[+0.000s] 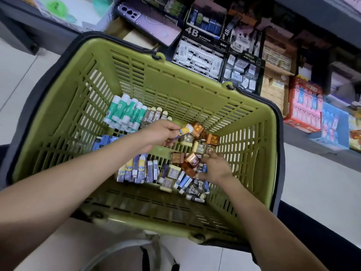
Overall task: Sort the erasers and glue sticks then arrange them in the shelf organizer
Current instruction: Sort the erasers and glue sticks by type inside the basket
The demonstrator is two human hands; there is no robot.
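Now the left hand (pixel 156 133) pinches a small yellow-and-purple eraser (pixel 183 132) over the middle of the green basket (pixel 175 79), its long axis slanting from near-left to far-right. The right hand (pixel 216 169) lies blurred among loose erasers (pixel 195 185) marked 2B; whether it grasps one cannot be told. Glue sticks (pixel 125 114) lie at the basket's far left. The basket sits over pale floor tiles (pixel 312 192); shelf boxes (pixel 197 34) read 4B.

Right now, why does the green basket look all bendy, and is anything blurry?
In the head view, the wide lens bows the basket at its rim and stretches everything toward the corners; the right hand is smeared by motion; the shelf boxes at top right look soft and dim; the glue sticks in the middle look fairly sharp.
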